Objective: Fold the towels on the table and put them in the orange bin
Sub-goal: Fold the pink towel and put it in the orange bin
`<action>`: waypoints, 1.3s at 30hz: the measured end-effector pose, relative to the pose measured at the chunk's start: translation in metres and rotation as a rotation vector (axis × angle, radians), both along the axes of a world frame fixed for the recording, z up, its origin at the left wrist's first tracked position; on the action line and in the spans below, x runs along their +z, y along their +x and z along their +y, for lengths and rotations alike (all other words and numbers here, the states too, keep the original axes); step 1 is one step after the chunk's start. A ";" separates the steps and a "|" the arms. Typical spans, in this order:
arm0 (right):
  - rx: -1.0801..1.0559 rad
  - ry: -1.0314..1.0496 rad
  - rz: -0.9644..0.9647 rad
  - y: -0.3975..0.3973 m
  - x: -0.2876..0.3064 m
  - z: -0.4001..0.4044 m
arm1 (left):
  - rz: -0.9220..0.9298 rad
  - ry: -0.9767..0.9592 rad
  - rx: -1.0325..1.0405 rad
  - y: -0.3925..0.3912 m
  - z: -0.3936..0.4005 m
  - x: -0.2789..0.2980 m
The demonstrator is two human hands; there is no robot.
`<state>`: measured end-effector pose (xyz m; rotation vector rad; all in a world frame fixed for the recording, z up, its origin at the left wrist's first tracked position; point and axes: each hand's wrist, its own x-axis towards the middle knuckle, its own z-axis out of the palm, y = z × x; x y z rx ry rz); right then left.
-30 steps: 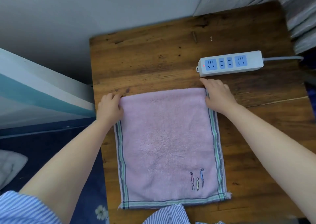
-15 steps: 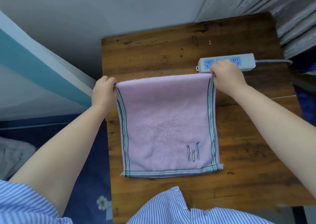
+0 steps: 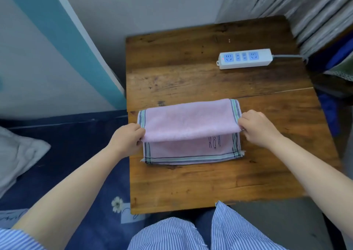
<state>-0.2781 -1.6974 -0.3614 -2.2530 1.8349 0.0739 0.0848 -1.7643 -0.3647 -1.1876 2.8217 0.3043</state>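
Note:
A pink towel (image 3: 189, 122) with striped borders lies on the wooden table (image 3: 210, 183), its far half doubled over toward me. My left hand (image 3: 127, 140) pinches the left corner of the folded-over edge. My right hand (image 3: 257, 128) pinches the right corner. The upper layer hangs a little above the lower one, whose near strip with small embroidered figures still shows. No orange bin is in view.
A white power strip (image 3: 245, 58) with blue sockets lies at the table's far right, its cable running off to the right. A dark blue patterned cloth (image 3: 76, 154) lies left of the table, a grey pillow (image 3: 17, 156) beyond it. Stacked grey material (image 3: 315, 11) stands at the back right.
Both hands lifted the towel's far edge off the table and carried it toward me, folding the towel over itself. The power strip is uncovered again.

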 end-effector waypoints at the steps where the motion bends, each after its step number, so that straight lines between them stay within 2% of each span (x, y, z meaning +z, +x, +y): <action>1: -0.003 0.030 0.007 0.002 -0.005 0.009 | -0.041 0.015 -0.023 0.002 0.005 -0.006; 4: -0.015 0.101 0.085 0.010 -0.015 0.033 | -0.301 0.078 0.004 0.006 0.023 -0.025; 6: 0.020 0.059 0.088 0.013 -0.017 0.043 | -0.393 0.123 -0.003 0.009 0.030 -0.035; 10: 0.045 -0.044 0.099 0.019 -0.017 0.055 | -0.380 0.097 -0.014 0.009 0.044 -0.047; 16: -0.016 -0.004 0.150 0.016 -0.031 0.072 | -0.447 0.097 -0.046 0.012 0.064 -0.061; 21: 0.024 -0.049 0.160 0.024 -0.051 0.081 | -0.456 0.112 0.006 0.011 0.070 -0.070; 26: -0.131 0.244 0.273 0.026 -0.064 0.086 | -0.468 0.161 0.034 0.007 0.077 -0.073; 28: -0.214 0.274 0.313 0.032 -0.057 0.083 | -0.490 0.200 0.029 0.003 0.078 -0.070; 30: -0.269 0.127 0.279 0.043 -0.051 0.073 | -0.436 0.208 0.081 -0.004 0.078 -0.062; 33: -0.214 -0.161 0.016 0.075 -0.046 0.046 | -0.065 0.160 0.351 -0.030 0.068 -0.052; 34: -0.205 -0.161 -0.050 0.089 -0.050 0.033 | 0.062 0.154 0.433 -0.043 0.062 -0.052; 36: -0.231 -0.022 -0.096 0.116 -0.063 0.005 | 0.228 0.188 0.516 -0.071 0.048 -0.059; 39: -0.234 0.039 -0.077 0.136 -0.087 -0.022 | 0.328 0.209 0.537 -0.101 0.028 -0.076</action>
